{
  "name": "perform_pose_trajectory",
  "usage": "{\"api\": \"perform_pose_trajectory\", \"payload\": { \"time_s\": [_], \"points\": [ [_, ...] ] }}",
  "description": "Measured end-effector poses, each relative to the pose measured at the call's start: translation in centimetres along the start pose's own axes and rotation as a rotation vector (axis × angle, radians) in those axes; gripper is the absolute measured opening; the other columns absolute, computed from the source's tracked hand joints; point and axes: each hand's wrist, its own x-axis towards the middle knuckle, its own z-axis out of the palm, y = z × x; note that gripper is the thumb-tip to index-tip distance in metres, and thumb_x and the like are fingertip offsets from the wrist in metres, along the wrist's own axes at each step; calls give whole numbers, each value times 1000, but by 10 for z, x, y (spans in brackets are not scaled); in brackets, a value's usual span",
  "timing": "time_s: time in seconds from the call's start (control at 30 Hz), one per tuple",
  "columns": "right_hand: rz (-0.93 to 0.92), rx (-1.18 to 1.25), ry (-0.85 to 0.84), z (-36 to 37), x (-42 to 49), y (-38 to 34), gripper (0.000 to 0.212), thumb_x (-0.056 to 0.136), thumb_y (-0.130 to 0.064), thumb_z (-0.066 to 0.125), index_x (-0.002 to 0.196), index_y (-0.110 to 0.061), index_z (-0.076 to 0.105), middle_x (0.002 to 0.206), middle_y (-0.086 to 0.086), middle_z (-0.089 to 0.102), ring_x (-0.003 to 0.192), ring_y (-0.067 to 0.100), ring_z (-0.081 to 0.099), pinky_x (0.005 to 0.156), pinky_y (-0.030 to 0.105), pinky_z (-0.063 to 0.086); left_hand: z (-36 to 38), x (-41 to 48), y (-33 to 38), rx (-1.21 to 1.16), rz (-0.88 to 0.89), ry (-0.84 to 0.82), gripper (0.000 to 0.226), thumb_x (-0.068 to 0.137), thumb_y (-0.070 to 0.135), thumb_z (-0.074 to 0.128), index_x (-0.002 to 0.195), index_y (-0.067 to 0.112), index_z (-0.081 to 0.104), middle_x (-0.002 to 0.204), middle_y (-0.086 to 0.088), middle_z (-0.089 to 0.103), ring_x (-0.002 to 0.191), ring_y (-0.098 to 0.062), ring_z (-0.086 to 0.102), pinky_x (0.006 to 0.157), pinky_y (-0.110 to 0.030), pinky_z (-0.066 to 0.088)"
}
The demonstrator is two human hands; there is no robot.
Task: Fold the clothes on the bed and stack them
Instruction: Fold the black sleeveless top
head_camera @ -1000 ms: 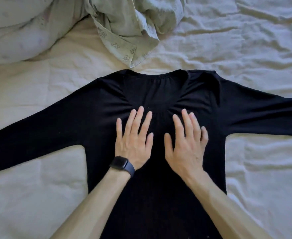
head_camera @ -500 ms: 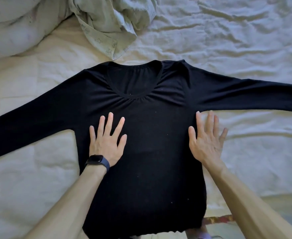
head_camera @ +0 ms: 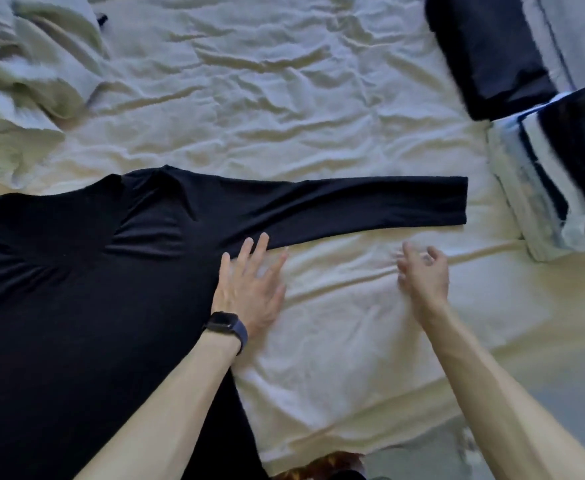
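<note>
The black top [head_camera: 76, 289] lies flat on the bed [head_camera: 318, 98], sleeve [head_camera: 353, 206] extended for folding; the left hand [head_camera: 249, 285], fingers straight, pins the top's armpit, while the right hand [head_camera: 422, 275] hovers below that sleeve, loosely curled and empty

Bed [head_camera: 318, 98]: wrinkled cream sheet. Black long-sleeve top [head_camera: 76, 289] flat at near left, one sleeve out to the right. Crumpled pale green cloth [head_camera: 31, 64] far left. Dark folded pile [head_camera: 492, 53] + blue-white folded pile [head_camera: 533, 188] far right.
</note>
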Motion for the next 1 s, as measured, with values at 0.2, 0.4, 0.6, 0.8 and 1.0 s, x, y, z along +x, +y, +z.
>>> {"api": "perform_pose_trajectory", "payload": {
  "time_s": [0.2,0.4,0.6,0.8,1.0],
  "points": [
    [269,457,3,-29,101,-58,43,90,-24,79,123,-7,56,117,8,67,94,18,69,54,24,55,-32,103,60,-2,30,-58,63,99,59,21,156,46,-3,168,3,-13,154,-22,-11,122,-53,-2],
    [238,561,-39,-32,118,-93,43,90,-7,72,130,-8,58,107,8,71,92,20,70,56,25,56,-49,131,86,-208,-131,-279,62,100,64,29,156,48,10,167,9,-15,153,-19,-14,121,-53,-6],
    [-503,16,-296,3,3,-85,21,89,-20,71,98,-38,68,89,-14,68,87,4,64,80,23,51,-127,81,91,-1399,-426,-231,58,86,72,56,113,24,72,124,1,70,113,-21,68,95,-34,51],
    [-1075,-484,-464,72,-153,-8,40,82,-5,72,121,-14,72,105,5,66,97,29,57,87,38,52,-140,-31,21,-1524,-595,-65,25,94,27,70,107,5,71,104,-17,74,100,-33,71,82,-44,61],
    [-967,-702,-603,104,-270,120,45,93,-32,65,136,-21,60,141,-1,56,131,22,51,106,40,48,-99,-204,-92,-1778,-789,256,19,98,18,63,113,9,70,107,-10,76,99,-24,74,71,-32,59]
  ]
}}
